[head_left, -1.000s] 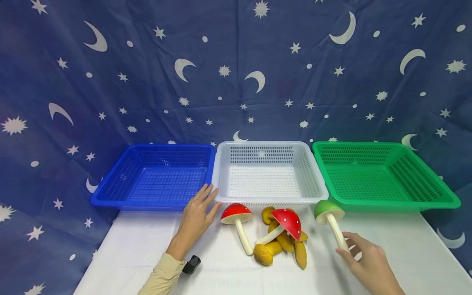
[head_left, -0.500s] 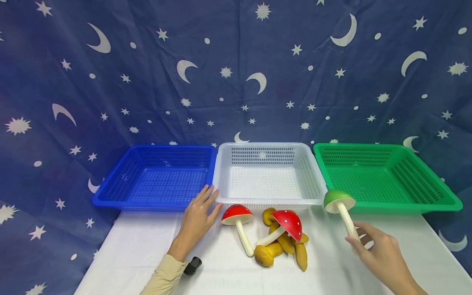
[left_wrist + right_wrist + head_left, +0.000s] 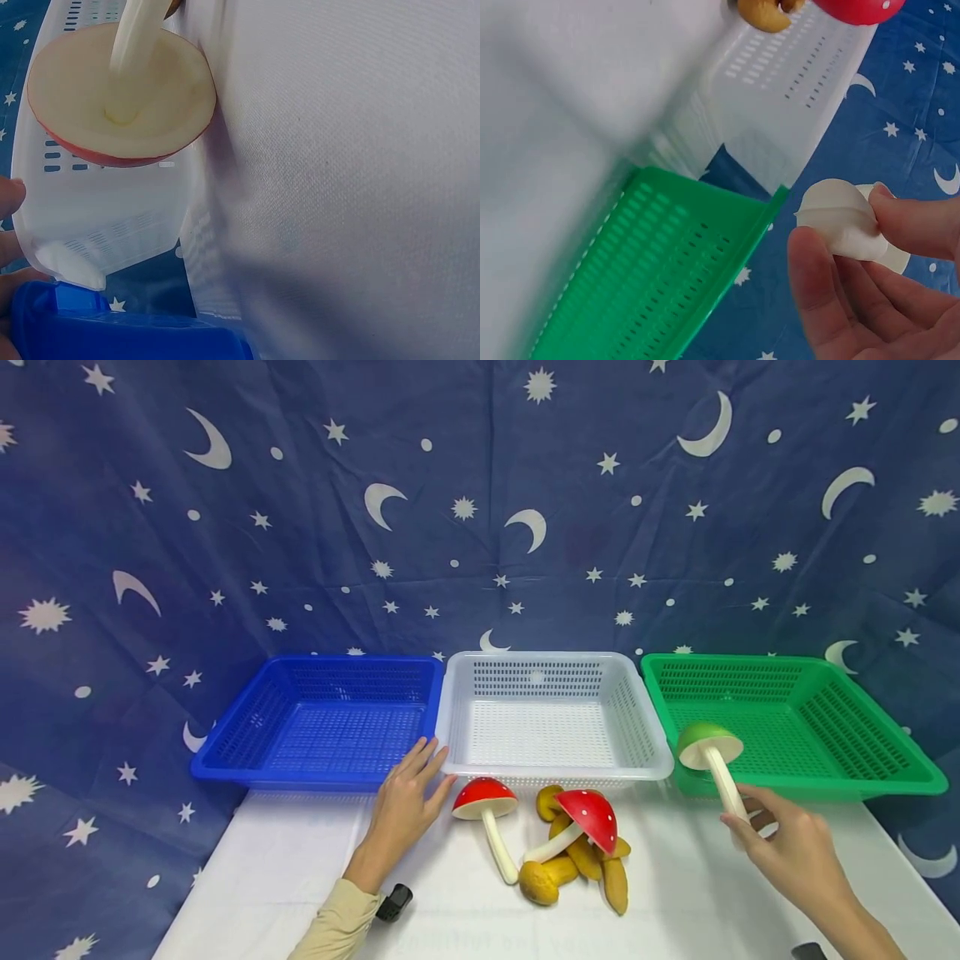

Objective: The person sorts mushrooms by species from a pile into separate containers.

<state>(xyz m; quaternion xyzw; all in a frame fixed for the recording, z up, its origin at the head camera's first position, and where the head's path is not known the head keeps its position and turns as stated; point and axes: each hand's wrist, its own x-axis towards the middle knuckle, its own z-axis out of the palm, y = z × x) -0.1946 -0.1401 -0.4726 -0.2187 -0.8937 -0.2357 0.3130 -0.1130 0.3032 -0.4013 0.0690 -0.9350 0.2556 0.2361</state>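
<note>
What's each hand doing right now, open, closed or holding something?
Left hand: open, fingers straight, resting by the blue basket.
Right hand: pinching the stem of the green mushroom.

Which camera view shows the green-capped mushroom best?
The head view: the green-capped mushroom shows whole, cap and stem, held by the right hand. The right wrist view shows only its stem end; the left wrist view misses it.

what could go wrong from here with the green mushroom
The right hand pinches the green mushroom only at the bottom of its stem, cap up high, so it might tip or slip. The cap hangs over the green basket near the front rim, so it could clip that rim or land outside.
</note>
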